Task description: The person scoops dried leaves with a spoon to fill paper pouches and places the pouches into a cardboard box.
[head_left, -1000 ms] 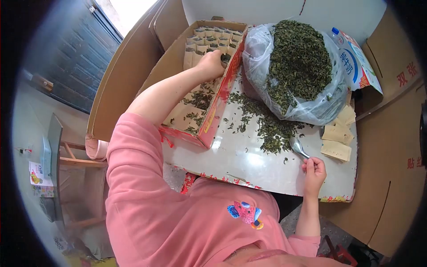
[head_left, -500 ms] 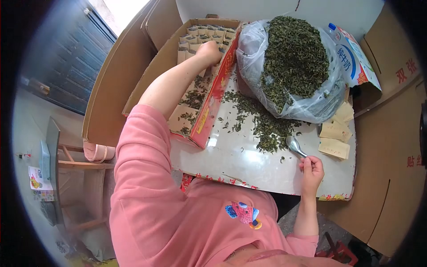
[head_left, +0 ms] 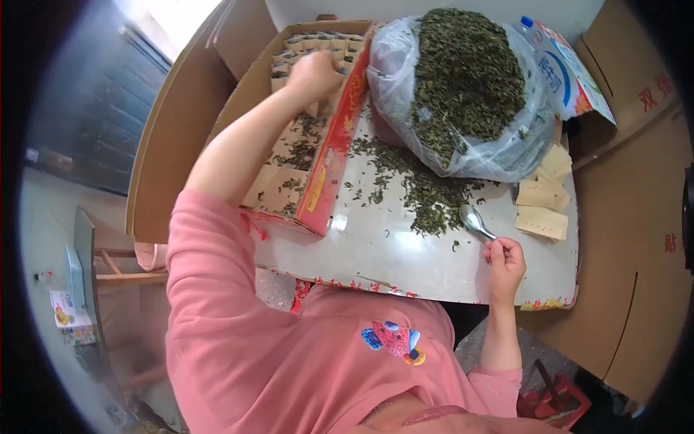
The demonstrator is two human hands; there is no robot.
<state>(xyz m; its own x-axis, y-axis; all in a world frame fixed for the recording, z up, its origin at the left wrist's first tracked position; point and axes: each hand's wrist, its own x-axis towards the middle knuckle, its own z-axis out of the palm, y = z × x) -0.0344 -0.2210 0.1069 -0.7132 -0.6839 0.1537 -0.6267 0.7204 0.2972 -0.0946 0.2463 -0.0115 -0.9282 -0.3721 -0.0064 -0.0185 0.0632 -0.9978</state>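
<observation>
My right hand (head_left: 508, 264) pinches the handle of a metal spoon (head_left: 476, 221), whose bowl rests at the edge of loose dried leaves (head_left: 431, 199) on the white tabletop. Over the long cardboard box (head_left: 337, 155) at the left, my left hand (head_left: 314, 77) is curled downward; its fingertips are hidden, and what they hold cannot be made out. Rows of small paper packets (head_left: 288, 56) stand upright at the box's far end, several with dark leaves at their mouths. Scattered leaves (head_left: 298, 153) lie on the box's near floor.
A large clear plastic bag (head_left: 392, 69) heaped with dried leaves stands behind the loose pile. Flat paper packets (head_left: 542, 221) lie at the right table edge. A milk carton (head_left: 571, 76) and a blue-capped bottle (head_left: 527, 26) stand behind. Tall cardboard (head_left: 614, 289) flanks the table.
The view has shifted slightly. In the box, my left hand has lifted and turned a little, showing more of its back. My right hand still has the spoon in nearly the same place.
</observation>
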